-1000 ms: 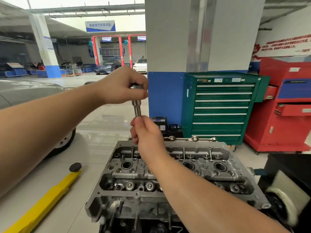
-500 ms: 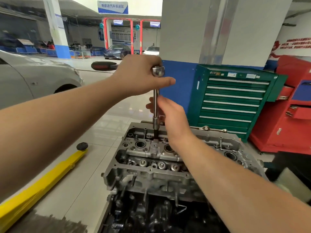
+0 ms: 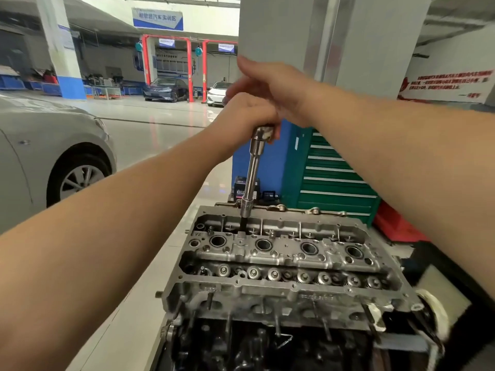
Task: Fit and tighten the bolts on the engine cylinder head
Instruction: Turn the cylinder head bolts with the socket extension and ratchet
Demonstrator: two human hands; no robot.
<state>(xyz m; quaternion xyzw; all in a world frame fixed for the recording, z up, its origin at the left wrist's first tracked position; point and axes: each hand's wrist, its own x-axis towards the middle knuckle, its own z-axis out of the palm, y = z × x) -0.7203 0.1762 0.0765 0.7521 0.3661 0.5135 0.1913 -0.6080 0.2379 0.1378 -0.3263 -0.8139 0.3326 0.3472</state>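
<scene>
Left hand [image 3: 247, 113] grips the head of a socket wrench [image 3: 251, 172] standing in the cylinder head [image 3: 281, 253] at its 11 o'clock corner — right hand [image 3: 276, 87] lies over it, fingers blurred, its grip unclear

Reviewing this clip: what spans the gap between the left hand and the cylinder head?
In the head view, the chrome extension bar runs down, slightly tilted, from the left hand and ends in a dark socket seated in the cylinder head. Nothing else crosses that stretch.
</scene>
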